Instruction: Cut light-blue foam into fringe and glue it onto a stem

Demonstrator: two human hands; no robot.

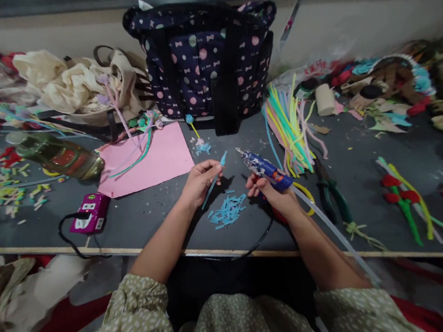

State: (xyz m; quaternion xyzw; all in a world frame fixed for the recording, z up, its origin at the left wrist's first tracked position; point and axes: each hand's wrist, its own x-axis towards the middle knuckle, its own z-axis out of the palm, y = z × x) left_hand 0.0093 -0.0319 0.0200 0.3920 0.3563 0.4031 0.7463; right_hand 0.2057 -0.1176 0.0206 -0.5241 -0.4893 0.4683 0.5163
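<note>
My left hand (pixel 203 182) pinches a thin blue stem (pixel 209 191) with a small blue piece at its upper tip. In my right hand (pixel 274 192) is a blue hot glue gun (pixel 266 169), its nozzle aimed up and left, a little apart from the stem's tip. A long translucent glue stick (pixel 325 218) trails from the back of the gun. Below and between my hands lies a pile of short cut blue pieces (pixel 228 211). Farther back rests a finished-looking blue flower head (pixel 189 118) on a yellow stem, near some blue and pink bits (pixel 202 147).
A dark patterned bag (pixel 202 57) stands at the back with a black phone (pixel 224 105) against it. Pink paper (pixel 153 160), a bottle (pixel 58 157) and a purple power socket (pixel 91 213) are left. Pipe cleaners (pixel 290 132) and green-handled pliers (pixel 332 194) lie right.
</note>
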